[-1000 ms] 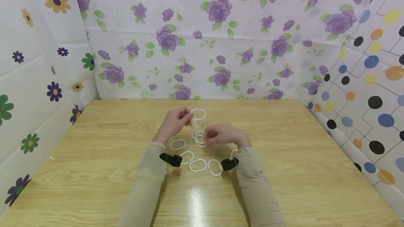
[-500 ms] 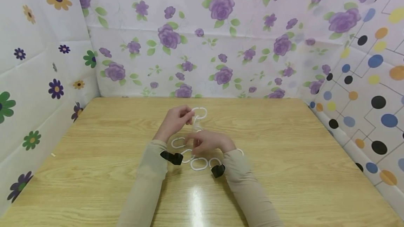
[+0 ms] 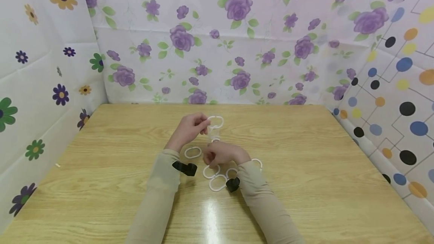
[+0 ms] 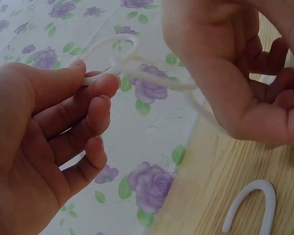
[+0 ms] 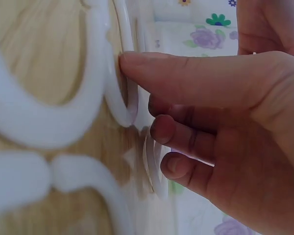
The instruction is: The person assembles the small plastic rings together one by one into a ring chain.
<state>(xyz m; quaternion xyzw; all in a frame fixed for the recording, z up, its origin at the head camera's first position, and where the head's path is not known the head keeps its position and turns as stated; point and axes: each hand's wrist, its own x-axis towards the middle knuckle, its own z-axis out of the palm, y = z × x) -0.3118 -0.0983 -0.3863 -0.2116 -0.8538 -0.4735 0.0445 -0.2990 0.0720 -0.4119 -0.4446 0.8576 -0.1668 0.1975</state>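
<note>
In the head view my left hand (image 3: 190,127) is raised over the far middle of the table. Its thumb and index finger pinch a white plastic chain link (image 4: 90,80). More joined white links hang below it, their lower part hidden behind my right hand (image 3: 222,152). Low over the table, the right hand has curled fingers, with its thumb tip on the side of a white oval link (image 3: 204,174). Its index finger is hidden behind the thumb in the right wrist view, where a larger-looking link (image 5: 49,128) lies close to the camera.
Loose white links lie around the right hand: one to its left (image 3: 193,157), one nearer the front (image 3: 217,190), others by the right cuff (image 3: 261,165). Black wrist cameras (image 3: 184,168) sit on both sleeves. A small white piece (image 3: 57,165) lies at the far left.
My right hand has come left and down from the hanging links to the loose ones. Two loose links have slid rightward and toward the front. The left hand keeps its hold.
</note>
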